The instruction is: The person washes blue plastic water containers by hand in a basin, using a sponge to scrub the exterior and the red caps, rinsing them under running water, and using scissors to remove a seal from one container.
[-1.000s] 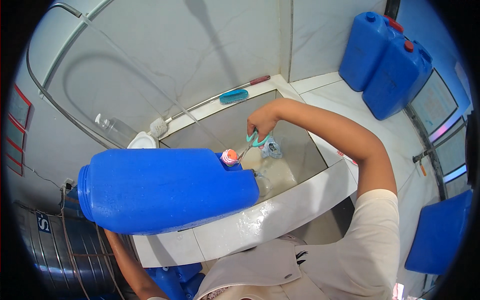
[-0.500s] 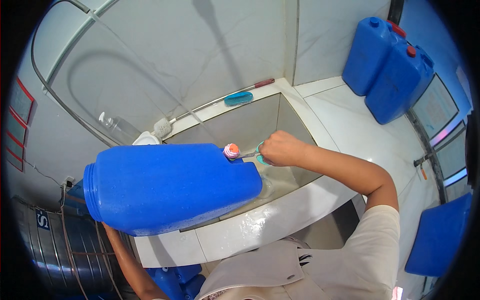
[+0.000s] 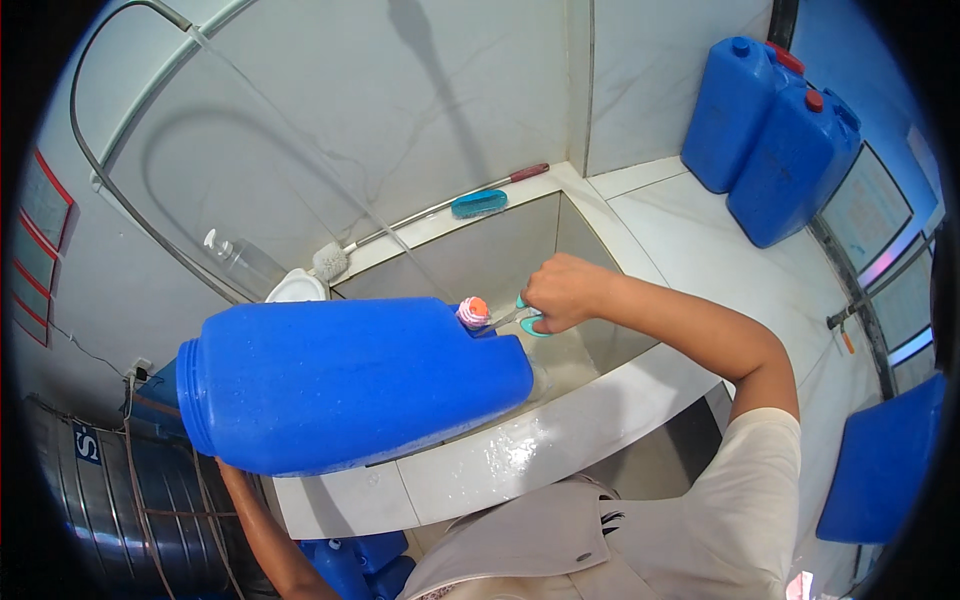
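A big blue jerrycan [image 3: 350, 380] lies on its side across the sink and its near ledge. At its right end sits an orange cap [image 3: 478, 306] with a pink-and-white striped wrap around it. My right hand [image 3: 562, 292] is closed on scissors [image 3: 536, 327] with teal handles. Their metal blades reach to the wrapped cap; whether they touch it I cannot tell. My left hand [image 3: 228, 466] goes under the jerrycan's ribbed left end, its fingers hidden behind the plastic.
Water streams from a curved hose [image 3: 85, 125] into the sink [image 3: 595, 235]. Along the back ledge lie a long-handled brush [image 3: 430, 208] and a teal scrubbing brush [image 3: 480, 204]. A pump bottle [image 3: 240, 258] stands left. More blue jerrycans [image 3: 790, 165] stand right. A steel tank [image 3: 130, 510] is lower left.
The jerrycan has shifted slightly right and down in the picture. My right hand has turned the scissors, and the teal handles now stand farther apart.
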Motion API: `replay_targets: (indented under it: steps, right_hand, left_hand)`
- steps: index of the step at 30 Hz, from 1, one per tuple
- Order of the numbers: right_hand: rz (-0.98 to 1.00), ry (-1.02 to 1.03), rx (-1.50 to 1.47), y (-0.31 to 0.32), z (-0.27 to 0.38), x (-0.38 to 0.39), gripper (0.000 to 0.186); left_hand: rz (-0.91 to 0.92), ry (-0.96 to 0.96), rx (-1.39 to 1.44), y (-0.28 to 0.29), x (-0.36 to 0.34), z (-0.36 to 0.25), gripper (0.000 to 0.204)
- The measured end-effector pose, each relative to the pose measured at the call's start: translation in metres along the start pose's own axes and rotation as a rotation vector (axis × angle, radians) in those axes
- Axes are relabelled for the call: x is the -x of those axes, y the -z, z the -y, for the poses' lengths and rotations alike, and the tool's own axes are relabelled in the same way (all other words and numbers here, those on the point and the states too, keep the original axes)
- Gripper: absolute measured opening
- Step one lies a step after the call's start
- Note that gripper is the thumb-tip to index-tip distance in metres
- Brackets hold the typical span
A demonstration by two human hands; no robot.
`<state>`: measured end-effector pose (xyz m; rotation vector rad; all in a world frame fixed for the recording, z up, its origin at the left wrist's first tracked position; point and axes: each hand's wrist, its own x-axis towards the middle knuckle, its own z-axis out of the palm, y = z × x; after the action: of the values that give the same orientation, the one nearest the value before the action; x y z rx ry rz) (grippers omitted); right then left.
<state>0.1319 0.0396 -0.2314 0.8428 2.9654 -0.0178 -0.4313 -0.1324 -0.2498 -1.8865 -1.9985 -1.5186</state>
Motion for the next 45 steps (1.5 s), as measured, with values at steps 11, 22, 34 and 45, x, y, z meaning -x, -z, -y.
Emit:
replay_targets:
  steps: [11, 22, 34, 45]
  right_hand:
    - [-0.038, -0.204, -0.330, -0.010, 0.005, -0.007, 0.025]
    - [-0.146, -0.172, -0.885, -0.079, -0.006, -0.084, 0.036]
    - [-0.214, -0.806, -0.676, -0.166, -0.046, -0.052, 0.042]
    - [-0.290, -1.173, -0.197, -0.153, -0.153, 0.068, 0.032]
  left_hand:
    - [0.037, -0.038, -0.010, 0.000, 0.007, 0.013, 0.020]
    - [0.057, -0.118, -0.082, -0.028, 0.000, -0.061, 0.023]
    - [-0.015, 0.021, -0.062, -0.006, 0.038, -0.027, 0.023]
    - [-0.185, -0.042, -0.127, 0.006, 0.049, -0.004, 0.021]
